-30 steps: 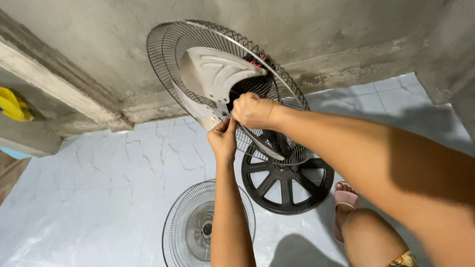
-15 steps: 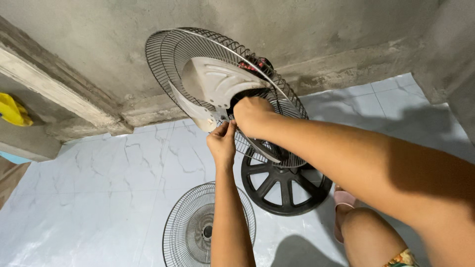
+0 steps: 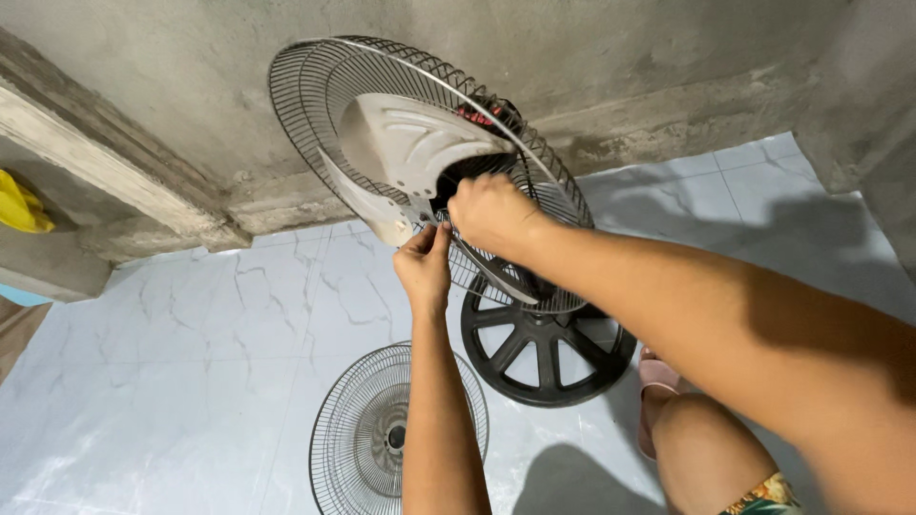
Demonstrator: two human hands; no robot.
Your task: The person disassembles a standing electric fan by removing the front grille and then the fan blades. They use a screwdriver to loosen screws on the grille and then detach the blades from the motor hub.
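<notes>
A standing fan with its front guard off stands before me. Its rear wire guard and pale grey blades face me. My right hand is closed over the hub at the centre of the blades. My left hand pinches the lower edge of a blade right beside the hub, its fingers together on the plastic. The two hands almost touch. The hub itself is hidden under my right hand.
The fan's black round base rests on the white marbled tile floor. The loose front wire guard lies flat on the floor below my left forearm. A rough concrete wall rises behind. My knee and sandalled foot are at the lower right.
The fan head has shifted slightly up and left in view. Both hands stay at the hub; the left hand moved a little closer to the right.
</notes>
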